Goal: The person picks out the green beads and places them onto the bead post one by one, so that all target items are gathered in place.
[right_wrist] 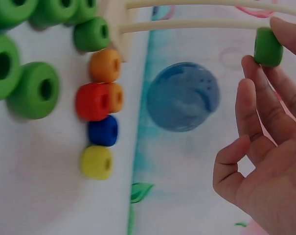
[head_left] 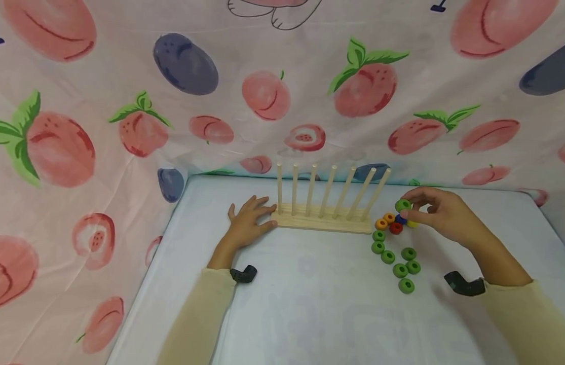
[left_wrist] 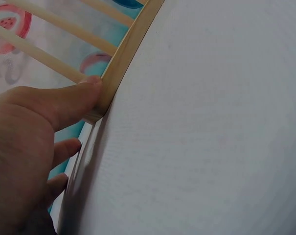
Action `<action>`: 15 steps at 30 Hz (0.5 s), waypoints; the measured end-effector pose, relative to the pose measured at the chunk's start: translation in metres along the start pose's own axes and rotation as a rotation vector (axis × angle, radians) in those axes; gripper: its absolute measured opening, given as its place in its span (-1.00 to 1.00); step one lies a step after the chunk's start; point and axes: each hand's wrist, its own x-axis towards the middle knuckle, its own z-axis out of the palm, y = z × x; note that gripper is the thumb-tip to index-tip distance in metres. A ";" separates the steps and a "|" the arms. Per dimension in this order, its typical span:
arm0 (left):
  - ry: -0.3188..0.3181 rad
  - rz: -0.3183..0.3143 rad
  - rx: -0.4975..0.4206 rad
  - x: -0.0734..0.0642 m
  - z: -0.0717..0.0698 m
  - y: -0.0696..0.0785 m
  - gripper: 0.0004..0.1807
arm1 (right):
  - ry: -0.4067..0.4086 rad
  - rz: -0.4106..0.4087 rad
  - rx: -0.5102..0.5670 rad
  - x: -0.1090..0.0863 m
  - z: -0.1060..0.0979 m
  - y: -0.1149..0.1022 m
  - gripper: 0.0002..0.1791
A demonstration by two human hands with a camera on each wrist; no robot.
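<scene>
Green bead (head_left: 402, 206), pinched by the right hand (head_left: 442, 212), needs its hole kept uncovered; the spread left hand (head_left: 248, 223) should steady the peg rack (head_left: 321, 224) it touches.

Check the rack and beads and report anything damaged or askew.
Nothing clearly stands out. The wooden rack stands upright; its pegs seem to fan rightward in the head view, probably just camera perspective. The loose beads beside it look whole.
</scene>
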 end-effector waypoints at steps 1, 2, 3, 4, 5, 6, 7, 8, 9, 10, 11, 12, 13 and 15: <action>-0.003 -0.001 0.000 0.000 0.000 0.000 -0.39 | 0.016 0.011 -0.001 0.000 -0.002 -0.003 -0.61; -0.005 -0.001 -0.001 0.000 0.001 -0.001 -0.39 | 0.033 0.019 0.000 0.001 -0.005 -0.005 -0.60; -0.007 -0.001 -0.002 0.000 0.001 -0.001 -0.39 | 0.049 0.028 0.004 0.001 -0.007 -0.008 -0.59; -0.008 0.000 -0.001 0.000 0.001 -0.001 -0.39 | 0.061 0.033 0.008 0.002 -0.010 -0.010 -0.58; -0.004 0.004 0.001 0.000 0.002 -0.001 -0.39 | 0.077 0.042 0.017 0.002 -0.012 -0.012 -0.57; -0.004 0.005 0.003 0.000 0.003 -0.002 -0.38 | 0.089 0.048 0.025 0.003 -0.015 -0.015 -0.56; -0.002 0.008 0.003 0.000 0.003 -0.002 -0.38 | 0.103 0.053 0.029 0.004 -0.017 -0.018 -0.55; 0.000 0.011 0.006 0.001 0.004 -0.002 -0.37 | 0.113 0.061 0.033 0.005 -0.018 -0.020 -0.53; 0.002 0.014 0.008 0.000 0.004 -0.003 -0.37 | 0.120 0.069 0.038 0.005 -0.020 -0.023 -0.51; 0.002 0.014 0.011 0.001 0.004 -0.003 -0.37 | 0.125 0.078 0.041 0.006 -0.020 -0.025 -0.49; 0.005 0.017 0.012 0.000 0.004 -0.004 -0.37 | 0.132 0.083 0.040 0.007 -0.021 -0.028 -0.48; 0.002 0.016 0.012 0.000 0.004 -0.004 -0.36 | 0.138 0.086 0.042 0.008 -0.022 -0.031 -0.48; 0.004 0.020 0.014 0.000 0.004 -0.004 -0.37 | 0.145 0.083 0.047 0.008 -0.022 -0.033 -0.48; 0.005 0.023 0.014 0.000 0.004 -0.005 -0.36 | 0.162 0.072 0.067 0.010 -0.024 -0.038 -0.51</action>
